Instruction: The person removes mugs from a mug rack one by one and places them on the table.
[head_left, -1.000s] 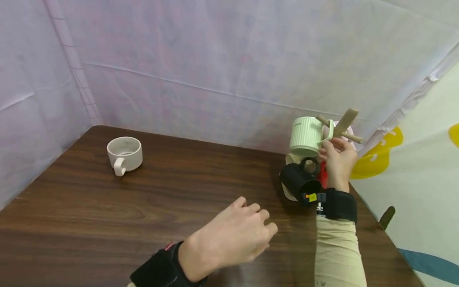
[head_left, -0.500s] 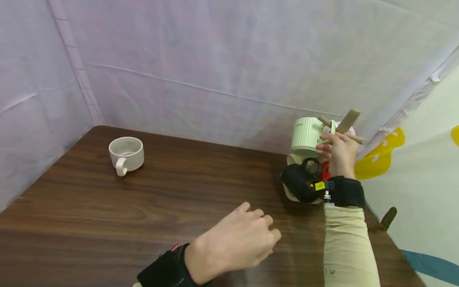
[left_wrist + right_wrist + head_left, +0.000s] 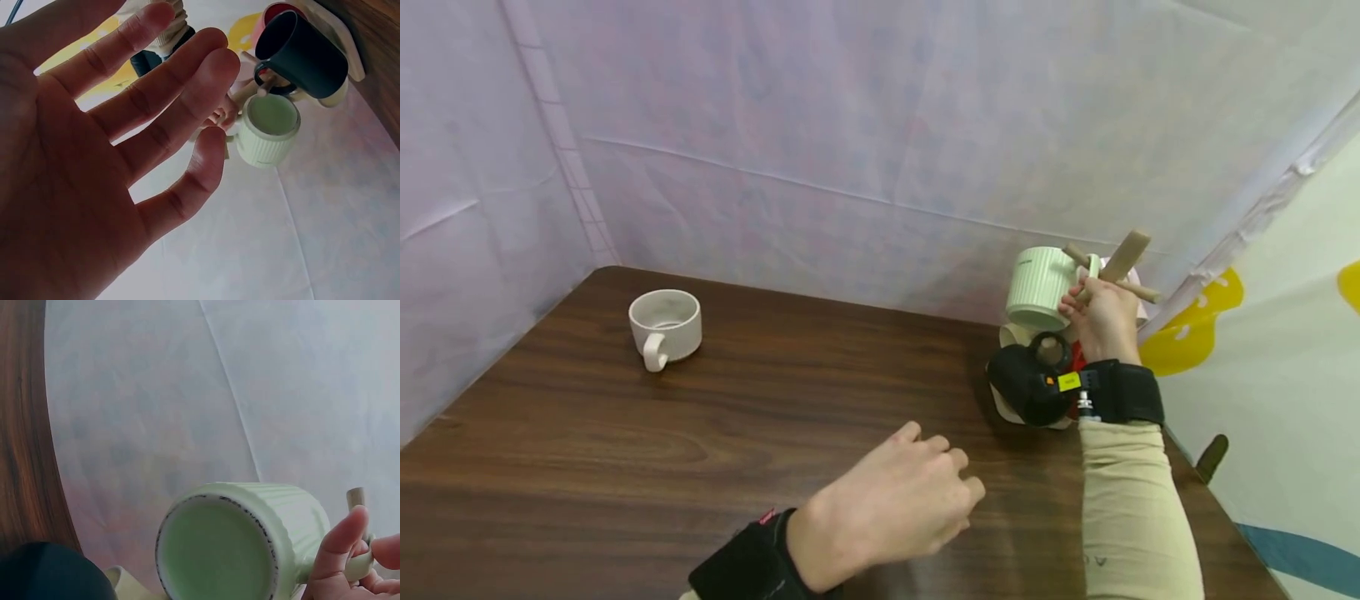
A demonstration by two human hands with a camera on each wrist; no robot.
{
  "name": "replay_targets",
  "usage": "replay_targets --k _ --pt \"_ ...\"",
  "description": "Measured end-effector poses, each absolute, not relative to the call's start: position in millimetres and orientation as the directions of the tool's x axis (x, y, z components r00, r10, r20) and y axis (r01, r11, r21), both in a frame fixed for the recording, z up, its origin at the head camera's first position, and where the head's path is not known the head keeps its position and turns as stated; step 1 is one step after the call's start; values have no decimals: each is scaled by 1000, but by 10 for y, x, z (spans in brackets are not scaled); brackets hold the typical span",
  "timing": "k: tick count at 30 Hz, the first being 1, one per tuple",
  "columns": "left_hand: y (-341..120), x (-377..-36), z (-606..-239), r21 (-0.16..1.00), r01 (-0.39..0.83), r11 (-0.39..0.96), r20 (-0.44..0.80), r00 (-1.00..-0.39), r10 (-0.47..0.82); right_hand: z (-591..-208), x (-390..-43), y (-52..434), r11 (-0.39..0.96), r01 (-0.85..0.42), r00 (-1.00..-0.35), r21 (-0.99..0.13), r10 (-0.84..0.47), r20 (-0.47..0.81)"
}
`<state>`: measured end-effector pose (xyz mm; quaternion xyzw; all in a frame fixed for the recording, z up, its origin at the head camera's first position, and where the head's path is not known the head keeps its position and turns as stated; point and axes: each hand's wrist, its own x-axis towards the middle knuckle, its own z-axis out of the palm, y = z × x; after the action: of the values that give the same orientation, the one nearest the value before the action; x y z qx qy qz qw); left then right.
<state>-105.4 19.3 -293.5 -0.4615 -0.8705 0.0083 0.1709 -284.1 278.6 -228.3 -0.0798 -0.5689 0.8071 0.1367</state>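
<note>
A ribbed light green mug [image 3: 1040,287] hangs by its handle at an upper peg [image 3: 1077,255] of a wooden mug rack [image 3: 1126,257]. My right hand [image 3: 1108,321] pinches the handle; in the right wrist view, fingers [image 3: 340,540] stand on either side of it, beside the peg tip [image 3: 355,497]. The mug's base faces that camera. Lower on the rack hangs a black mug [image 3: 1026,383], partly covered by the wrist strap. My left hand [image 3: 887,500] hovers over the front of the table, holding nothing, its fingers loosely bent in the left wrist view.
A white cup [image 3: 673,329] stands at the left of the brown wooden table [image 3: 790,367]. A red mug [image 3: 1077,358] hangs behind the black one, mostly hidden. Pale cloth walls [image 3: 850,150] close off the back and left, and a white sheet with yellow shapes hangs right.
My right hand has moved slightly up and right, closer around the green mug's handle. The mug stays nearly in place at the peg. My left hand has barely moved.
</note>
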Motion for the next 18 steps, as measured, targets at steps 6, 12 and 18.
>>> replay_targets --k 6,12,18 --pt "142 -1081 -2897 -131 790 599 270 -553 788 -2315 -2868 2756 -318 -129 -950 -939 311 25" --pt "93 -1108 -2852 -85 795 600 259 -564 784 -2348 -2908 2716 -346 -169 -945 -923 322 53" --pt "21 -1163 -2804 -52 781 622 233 -596 769 -2372 -2933 2675 -368 -203 -949 -907 301 90"
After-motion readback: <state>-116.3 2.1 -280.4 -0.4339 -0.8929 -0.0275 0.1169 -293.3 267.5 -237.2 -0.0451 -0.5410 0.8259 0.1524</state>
